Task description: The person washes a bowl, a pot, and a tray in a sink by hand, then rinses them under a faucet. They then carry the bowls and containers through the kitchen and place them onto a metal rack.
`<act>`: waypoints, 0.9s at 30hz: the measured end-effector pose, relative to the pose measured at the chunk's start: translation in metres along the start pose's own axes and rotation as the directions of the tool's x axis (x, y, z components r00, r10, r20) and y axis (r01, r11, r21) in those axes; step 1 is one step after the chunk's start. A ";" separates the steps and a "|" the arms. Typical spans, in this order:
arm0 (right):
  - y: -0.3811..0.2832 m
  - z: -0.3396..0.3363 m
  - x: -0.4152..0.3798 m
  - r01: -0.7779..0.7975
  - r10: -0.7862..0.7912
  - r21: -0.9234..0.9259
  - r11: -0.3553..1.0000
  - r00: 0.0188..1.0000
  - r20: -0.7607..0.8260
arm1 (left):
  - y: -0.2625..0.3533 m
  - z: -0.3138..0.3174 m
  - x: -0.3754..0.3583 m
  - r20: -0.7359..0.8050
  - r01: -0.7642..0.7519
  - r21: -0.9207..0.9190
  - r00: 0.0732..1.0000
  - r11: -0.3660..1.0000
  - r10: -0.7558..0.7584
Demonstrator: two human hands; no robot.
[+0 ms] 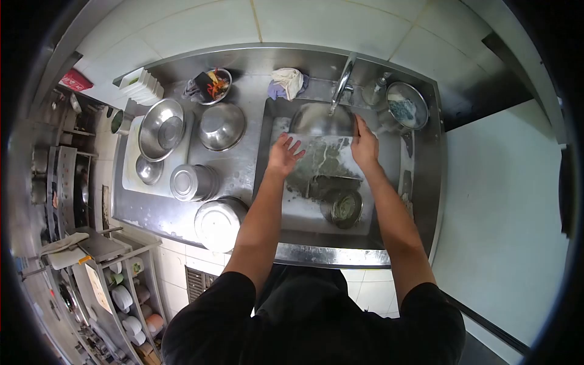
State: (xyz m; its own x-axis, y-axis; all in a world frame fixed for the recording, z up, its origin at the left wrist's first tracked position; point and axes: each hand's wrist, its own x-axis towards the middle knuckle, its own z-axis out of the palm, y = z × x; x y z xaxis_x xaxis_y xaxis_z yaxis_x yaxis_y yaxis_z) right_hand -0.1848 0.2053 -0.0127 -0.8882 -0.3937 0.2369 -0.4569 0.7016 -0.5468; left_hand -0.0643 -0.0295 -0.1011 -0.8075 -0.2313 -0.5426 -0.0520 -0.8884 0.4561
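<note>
A large steel bowl (322,118) is tilted under the running tap (345,79), its rim toward me and foamy water streaming below it. My right hand (365,146) grips the bowl's right edge, fingers along the side. At the bowl's left edge, my left hand (285,157) has its palm turned up and fingers spread, the uppermost fingertips right at the rim. Below both hands, the sink (292,234) holds murky, sudsy water. A round metal strainer or bowl (342,208) sits in it, between my forearms.
Steel bowls (161,129) (222,126) and pots (193,182) (220,224) crowd the left counter. Crumpled cloths (288,83) lie behind the sink, near a bowl of food scraps (216,85). A bowl with a scouring pad (406,105) stands at the back right corner. A white surface (496,201) adjoins on the right.
</note>
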 end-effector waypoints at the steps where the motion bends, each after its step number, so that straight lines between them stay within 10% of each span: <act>1: 0.002 -0.003 -0.003 0.085 -0.084 0.007 0.996 0.993 -0.081 | 0.002 -0.008 0.005 0.050 0.081 -0.124 0.996 0.989 -0.076; 5: -0.008 -0.023 -0.023 0.340 -0.329 0.003 0.940 0.913 -0.240 | 0.013 0.017 0.024 0.072 0.336 -0.050 0.940 0.941 -0.332; 10: -0.012 -0.035 -0.054 0.431 -0.424 0.016 0.902 0.894 -0.148 | -0.003 0.032 0.038 0.009 0.100 0.017 0.995 0.995 -0.100; 13: 0.014 -0.016 -0.064 0.109 -0.072 0.270 0.957 0.987 -0.144 | -0.002 0.040 0.029 -0.036 -0.039 -0.066 0.999 0.997 0.036; 16: 0.018 -0.009 -0.059 -0.570 0.368 0.807 0.157 0.791 0.488 | 0.008 0.051 0.017 -0.090 -0.134 -0.026 0.987 0.991 0.131; 19: 0.000 -0.012 -0.033 -0.721 0.440 0.681 -0.131 0.573 0.691 | 0.007 0.045 0.025 0.005 -0.128 -0.040 0.992 0.991 0.129; 22: 0.026 0.005 -0.013 -0.576 0.198 0.687 -0.444 0.685 0.701 | 0.011 0.039 0.023 0.047 -0.052 -0.069 0.997 0.996 0.055; 27: 0.018 0.016 0.002 -0.509 0.258 0.859 -0.046 0.825 0.503 | 0.025 0.029 0.006 0.156 0.025 0.024 0.987 0.999 -0.028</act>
State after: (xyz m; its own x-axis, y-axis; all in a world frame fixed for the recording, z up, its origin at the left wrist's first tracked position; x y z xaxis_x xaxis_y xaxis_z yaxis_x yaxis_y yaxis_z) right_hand -0.1945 0.2080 -0.0349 -0.8258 -0.4428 -0.3492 0.5157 -0.3424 -0.7854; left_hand -0.0872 -0.0419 -0.0721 -0.8874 -0.1418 -0.4386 -0.0857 -0.8842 0.4592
